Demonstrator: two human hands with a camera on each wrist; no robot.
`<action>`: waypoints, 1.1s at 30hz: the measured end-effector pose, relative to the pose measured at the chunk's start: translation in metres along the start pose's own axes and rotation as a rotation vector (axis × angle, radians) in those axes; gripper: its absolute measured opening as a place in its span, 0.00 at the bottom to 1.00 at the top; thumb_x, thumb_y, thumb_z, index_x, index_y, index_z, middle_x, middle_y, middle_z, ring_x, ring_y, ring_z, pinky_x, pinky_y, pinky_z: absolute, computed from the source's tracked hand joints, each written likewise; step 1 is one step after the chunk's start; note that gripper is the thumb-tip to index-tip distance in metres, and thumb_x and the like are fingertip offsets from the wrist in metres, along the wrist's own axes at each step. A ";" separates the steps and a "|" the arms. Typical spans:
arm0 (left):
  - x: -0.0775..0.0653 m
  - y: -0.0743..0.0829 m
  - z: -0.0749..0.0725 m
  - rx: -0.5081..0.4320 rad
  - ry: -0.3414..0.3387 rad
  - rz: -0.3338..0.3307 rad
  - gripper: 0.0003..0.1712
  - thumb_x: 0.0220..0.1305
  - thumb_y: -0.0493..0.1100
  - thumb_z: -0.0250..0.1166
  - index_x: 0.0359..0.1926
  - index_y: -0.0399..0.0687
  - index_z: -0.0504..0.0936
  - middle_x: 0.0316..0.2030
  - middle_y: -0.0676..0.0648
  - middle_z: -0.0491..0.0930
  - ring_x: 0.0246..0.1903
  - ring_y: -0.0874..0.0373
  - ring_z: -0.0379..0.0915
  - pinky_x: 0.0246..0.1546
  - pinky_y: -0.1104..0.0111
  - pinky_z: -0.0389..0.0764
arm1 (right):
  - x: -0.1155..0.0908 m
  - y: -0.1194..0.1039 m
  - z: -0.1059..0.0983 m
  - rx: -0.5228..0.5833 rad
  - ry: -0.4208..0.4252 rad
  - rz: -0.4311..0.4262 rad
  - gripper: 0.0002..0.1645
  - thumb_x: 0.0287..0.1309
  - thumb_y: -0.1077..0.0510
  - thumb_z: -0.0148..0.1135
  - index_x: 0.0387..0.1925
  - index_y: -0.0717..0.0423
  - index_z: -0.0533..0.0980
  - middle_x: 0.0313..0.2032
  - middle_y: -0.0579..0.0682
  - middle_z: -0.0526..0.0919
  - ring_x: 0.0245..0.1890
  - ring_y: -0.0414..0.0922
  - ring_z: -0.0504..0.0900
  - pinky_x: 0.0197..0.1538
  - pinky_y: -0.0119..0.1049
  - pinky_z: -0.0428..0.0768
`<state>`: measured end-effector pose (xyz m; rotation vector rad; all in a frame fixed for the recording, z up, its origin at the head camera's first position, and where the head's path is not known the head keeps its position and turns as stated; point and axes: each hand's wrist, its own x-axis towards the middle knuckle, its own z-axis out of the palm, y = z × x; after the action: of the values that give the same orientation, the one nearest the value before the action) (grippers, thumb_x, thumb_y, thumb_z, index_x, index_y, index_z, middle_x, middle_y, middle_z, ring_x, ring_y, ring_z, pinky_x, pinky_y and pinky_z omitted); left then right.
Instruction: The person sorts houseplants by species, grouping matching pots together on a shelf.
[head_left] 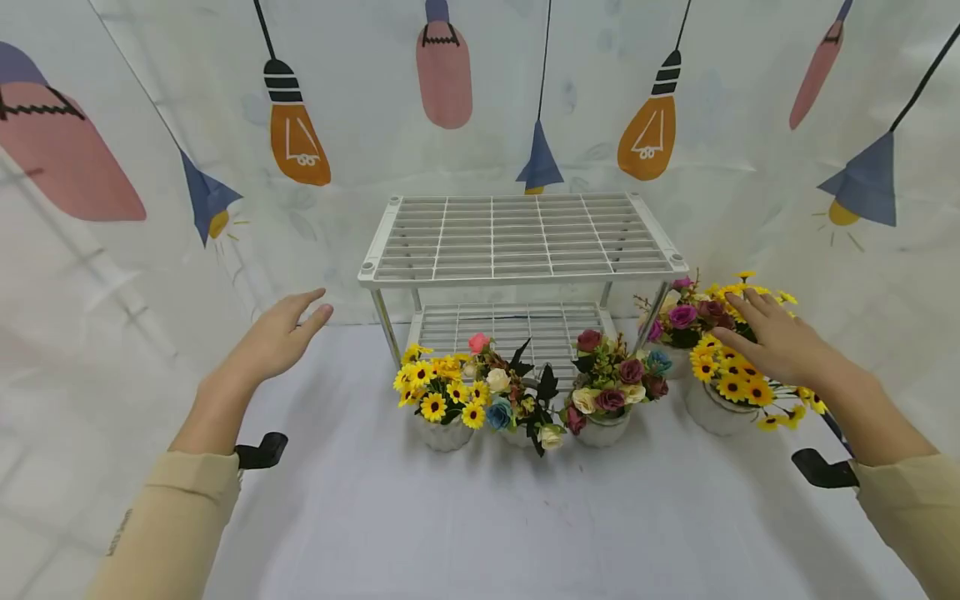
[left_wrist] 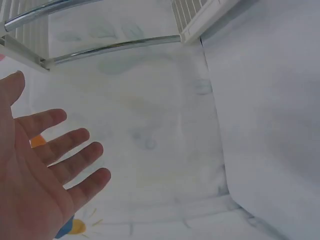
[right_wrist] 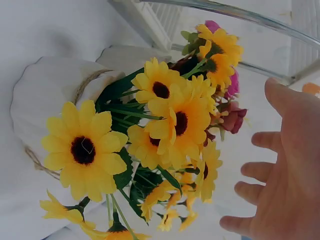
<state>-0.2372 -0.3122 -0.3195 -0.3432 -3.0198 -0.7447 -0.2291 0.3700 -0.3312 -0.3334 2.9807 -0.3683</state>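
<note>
My left hand (head_left: 281, 337) is held in the air left of a white two-tier rack (head_left: 525, 237), fingers extended and holding nothing. In the left wrist view its palm and spread fingers face the rack's metal posts. On the other side, my right hand (head_left: 776, 342) hovers over a white pot of yellow sunflowers (head_left: 731, 379), fingers spread and nothing in them. The right wrist view shows those sunflowers (right_wrist: 82, 150) beside the open palm. Behind them stands a pot of purple and dark red roses (head_left: 682, 317), partly covered by the sunflowers.
Along the rack's front stand a sunflower pot (head_left: 442, 396), a mixed rose pot with a blue bloom (head_left: 498, 412) and a pot of red and cream roses (head_left: 609, 396). They partly hide the lower shelf (head_left: 510, 321). A printed curtain (head_left: 480, 158) hangs behind the white table (head_left: 510, 525).
</note>
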 end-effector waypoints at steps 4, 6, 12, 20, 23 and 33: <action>0.000 0.009 -0.003 -0.092 0.016 -0.015 0.43 0.82 0.64 0.38 0.79 0.34 0.55 0.75 0.28 0.55 0.71 0.27 0.53 0.66 0.31 0.58 | 0.000 -0.002 0.000 -0.007 0.031 -0.009 0.49 0.78 0.35 0.44 0.77 0.72 0.50 0.73 0.80 0.47 0.71 0.79 0.46 0.65 0.79 0.49; 0.000 0.013 -0.005 -0.135 0.021 -0.024 0.43 0.81 0.65 0.38 0.79 0.36 0.56 0.75 0.30 0.56 0.71 0.28 0.53 0.66 0.32 0.59 | 0.001 -0.003 0.000 -0.012 0.052 -0.014 0.48 0.78 0.35 0.45 0.75 0.73 0.53 0.71 0.80 0.52 0.69 0.80 0.51 0.65 0.78 0.52; 0.004 0.027 -0.008 -0.283 0.036 -0.040 0.40 0.80 0.65 0.44 0.77 0.40 0.62 0.70 0.31 0.66 0.67 0.32 0.64 0.65 0.35 0.64 | -0.003 -0.008 0.000 -0.027 0.086 -0.025 0.47 0.78 0.37 0.47 0.73 0.75 0.58 0.67 0.81 0.61 0.66 0.79 0.58 0.64 0.77 0.57; 0.012 0.056 -0.011 -0.682 0.096 -0.035 0.38 0.79 0.58 0.55 0.75 0.35 0.64 0.66 0.38 0.70 0.63 0.47 0.71 0.62 0.64 0.76 | -0.012 -0.013 0.001 -0.013 0.143 -0.052 0.39 0.77 0.42 0.53 0.67 0.74 0.66 0.63 0.78 0.70 0.62 0.76 0.66 0.61 0.75 0.65; 0.015 0.063 -0.014 -0.829 0.116 -0.039 0.36 0.77 0.55 0.59 0.73 0.34 0.66 0.60 0.44 0.75 0.58 0.52 0.74 0.56 0.72 0.78 | -0.019 -0.014 0.004 0.003 0.191 -0.059 0.35 0.76 0.45 0.56 0.65 0.74 0.68 0.62 0.77 0.71 0.62 0.75 0.67 0.61 0.75 0.65; 0.024 0.067 -0.015 -1.091 0.086 -0.071 0.33 0.73 0.47 0.67 0.69 0.32 0.69 0.52 0.50 0.81 0.53 0.56 0.77 0.53 0.72 0.80 | -0.051 -0.008 0.028 0.096 0.486 -0.086 0.22 0.70 0.57 0.63 0.57 0.70 0.74 0.56 0.73 0.75 0.56 0.72 0.71 0.51 0.72 0.70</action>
<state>-0.2472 -0.2564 -0.2738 -0.1734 -2.2389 -2.2539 -0.1741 0.3675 -0.3513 -0.4143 3.4072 -0.6883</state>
